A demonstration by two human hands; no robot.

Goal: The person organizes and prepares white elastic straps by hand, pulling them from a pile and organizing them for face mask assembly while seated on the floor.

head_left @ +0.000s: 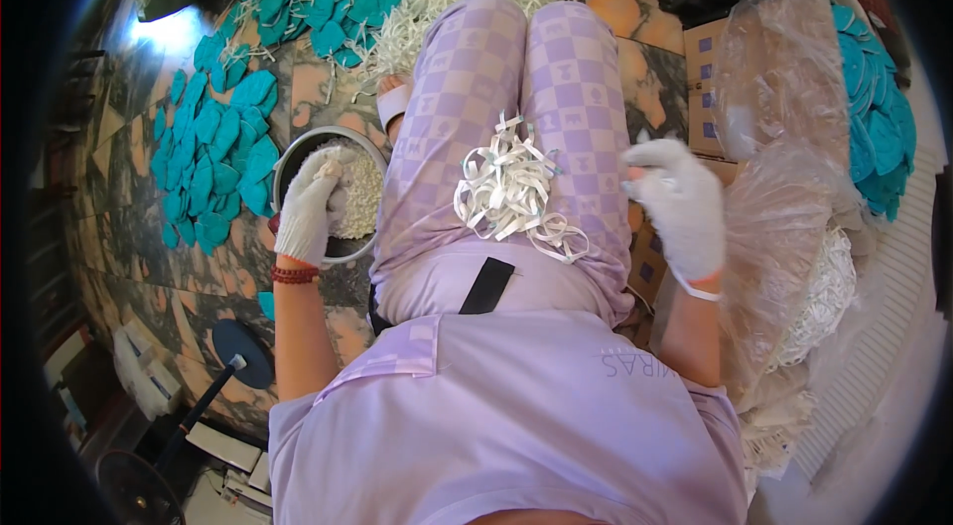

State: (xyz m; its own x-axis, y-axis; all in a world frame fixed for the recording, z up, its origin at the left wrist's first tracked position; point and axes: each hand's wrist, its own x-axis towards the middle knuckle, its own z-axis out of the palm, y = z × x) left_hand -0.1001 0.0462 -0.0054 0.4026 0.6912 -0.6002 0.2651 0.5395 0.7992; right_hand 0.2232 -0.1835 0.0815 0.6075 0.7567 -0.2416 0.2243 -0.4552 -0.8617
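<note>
The grey pot (338,132) stands on the floor just beside the person's left leg, and white bits (359,196) lie inside it. The left hand (310,207), gloved, is over the pot's near-left part, its fingers bent inward at the bits; whether they grip any, I cannot tell. A light fingertip pinch, with the wrist clear of the rim, would probably lift bits without tipping the pot.

Right of the pot, a loose tangle of white straps (511,183) rests on the lap; level thighs should help keep it from sliding. Farther right of the pot, the gloved right hand (680,202) hangs beside the right thigh, fingers curled toward the thumb; I cannot tell whether anything is between them. Drawing a single strap by its end seems the safest way to avoid knots. Left of the pot lie flat teal pieces (213,153), best left undisturbed.
</note>
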